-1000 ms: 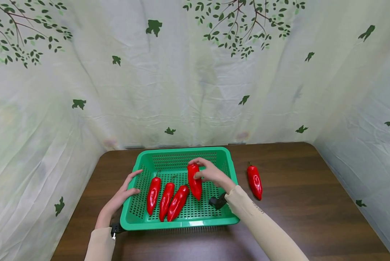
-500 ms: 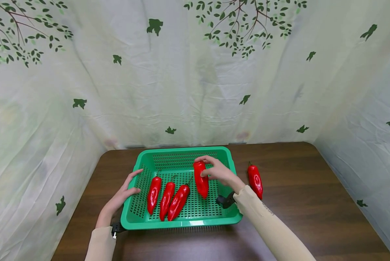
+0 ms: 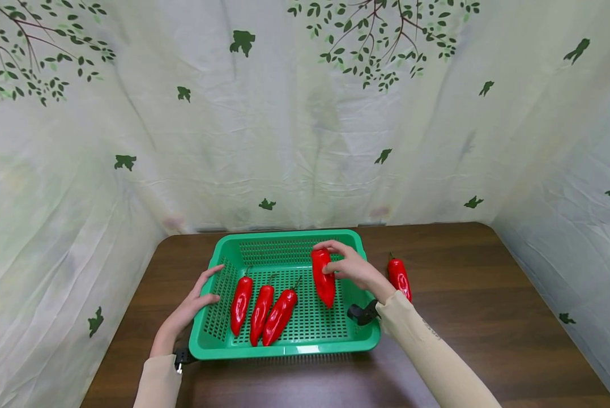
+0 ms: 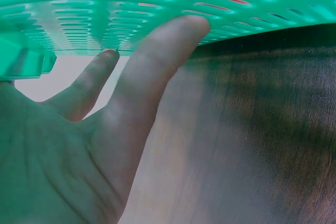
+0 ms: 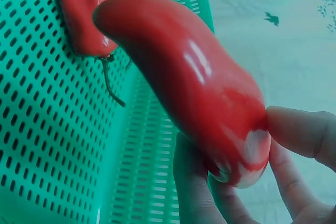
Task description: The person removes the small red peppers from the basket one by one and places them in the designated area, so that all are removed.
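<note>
Pinching a red pepper (image 3: 323, 279) by its stem end, the right hand (image 3: 354, 270) has its thumb on one side and fingers on the other. The pepper hangs from that grip with its pointed end reaching back toward the person, within the outline of a green basket (image 3: 284, 353); whether its tip touches the floor of the basket cannot be told. Stem-side details are hidden among the fingers.

To the left of the right hand, three more red peppers (image 3: 280, 317) lie in the basket, stems pointing away from the person; the two nearest that hand lie close together at their lower ends, and the third is a little apart. To the right of the right hand, outside the basket, a lone pepper (image 3: 399, 277) lies on the bench (image 3: 493, 328), its lower end covered by the right sleeve (image 3: 427, 345).

The left hand (image 3: 188, 303) is at the basket's left side, thumb and fingers extended and spread apart; the left wrist view shows the thumb outside the slotted wall (image 4: 131, 3). How firmly it presses cannot be told. Beyond both hands hangs a pale leaf-printed cloth (image 3: 305, 124).
</note>
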Available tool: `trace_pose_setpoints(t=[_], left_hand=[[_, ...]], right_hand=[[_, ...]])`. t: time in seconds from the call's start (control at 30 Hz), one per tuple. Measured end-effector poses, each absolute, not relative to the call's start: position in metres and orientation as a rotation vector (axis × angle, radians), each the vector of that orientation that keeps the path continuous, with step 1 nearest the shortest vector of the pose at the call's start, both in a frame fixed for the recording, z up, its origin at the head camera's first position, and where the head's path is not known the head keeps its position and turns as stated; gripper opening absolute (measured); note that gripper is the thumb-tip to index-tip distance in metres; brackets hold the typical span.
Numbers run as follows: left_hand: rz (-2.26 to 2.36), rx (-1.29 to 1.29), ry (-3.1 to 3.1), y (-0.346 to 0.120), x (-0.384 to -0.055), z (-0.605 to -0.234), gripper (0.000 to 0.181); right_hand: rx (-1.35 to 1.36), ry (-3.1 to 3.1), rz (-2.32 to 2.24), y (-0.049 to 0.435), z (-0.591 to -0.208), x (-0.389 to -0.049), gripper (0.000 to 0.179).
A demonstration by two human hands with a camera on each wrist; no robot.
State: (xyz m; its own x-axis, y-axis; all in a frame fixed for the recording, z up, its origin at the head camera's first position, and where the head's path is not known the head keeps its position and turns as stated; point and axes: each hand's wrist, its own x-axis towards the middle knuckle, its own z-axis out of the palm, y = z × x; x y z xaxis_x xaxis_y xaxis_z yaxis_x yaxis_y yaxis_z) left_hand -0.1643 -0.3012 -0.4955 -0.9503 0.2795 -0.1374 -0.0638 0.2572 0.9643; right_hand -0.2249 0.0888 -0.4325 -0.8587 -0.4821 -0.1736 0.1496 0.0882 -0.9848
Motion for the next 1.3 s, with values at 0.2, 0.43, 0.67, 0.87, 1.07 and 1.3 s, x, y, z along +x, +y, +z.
trace_pose_setpoints(t=[0.2, 0.43, 0.67, 0.87, 1.07, 1.3], left_hand=[[1.761, 0.195, 2.236, -0.301, -0.164, -0.494, 0.065], [1.777, 0.192, 2.216, -0.299, -0.163, -0.493, 0.065], [1.78, 0.185, 2.217, -0.299, -0.163, -0.492, 0.065], [1.77, 0.188, 2.233, -0.299, -0.163, -0.492, 0.065], [1.768, 0.184, 2.237, -0.299, -0.163, -0.493, 0.065], [1.777, 0.197, 2.23, -0.299, -0.163, -0.493, 0.065]], right_hand=[[-0.338, 1.9, -1.839, 0.096, -0.429, -0.224, 0.048], [-0.353, 1.897, -1.846, 0.105, -0.426, -0.223, 0.048], [-0.365, 1.907, -1.858, 0.113, -0.423, -0.223, 0.048], [-0.36, 1.923, -1.861, 0.119, -0.42, -0.222, 0.047], [-0.382, 1.941, -1.856, 0.126, -0.42, -0.222, 0.046], [-0.353, 1.978, -1.85, 0.133, -0.42, -0.223, 0.046]])
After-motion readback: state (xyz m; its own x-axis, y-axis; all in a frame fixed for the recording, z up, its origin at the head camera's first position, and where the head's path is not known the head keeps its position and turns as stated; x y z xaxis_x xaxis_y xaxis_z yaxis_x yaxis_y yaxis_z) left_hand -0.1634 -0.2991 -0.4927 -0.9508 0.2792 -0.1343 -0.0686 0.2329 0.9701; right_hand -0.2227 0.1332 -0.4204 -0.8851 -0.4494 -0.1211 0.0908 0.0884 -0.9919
